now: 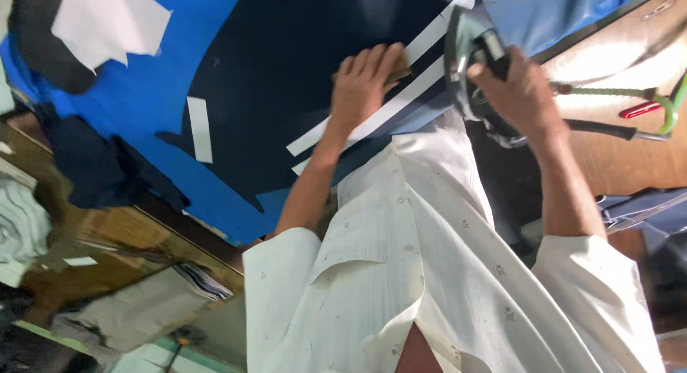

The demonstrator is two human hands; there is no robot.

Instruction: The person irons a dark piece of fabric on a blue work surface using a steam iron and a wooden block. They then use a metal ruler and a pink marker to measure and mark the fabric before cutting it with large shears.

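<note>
My left hand [361, 83] lies flat, fingers together, on a dark navy fabric piece [286, 72]. It presses down on two long white strips [386, 114] that run diagonally across the fabric; a thin brown edge shows under the fingertips. Just right of it, my right hand [521, 94] is closed around the handle of a grey-and-black iron [464, 47]. The iron's tip rests on the upper end of the strips. The navy piece lies on a bright blue cloth [143, 101].
A short white strip [200, 128] sits on the navy piece's left edge. A white cut piece [107, 22] lies at top left on dark cloth. Green-handled scissors [647, 101] rest on the wooden table [630, 158] at right. Papers lie stacked at lower left.
</note>
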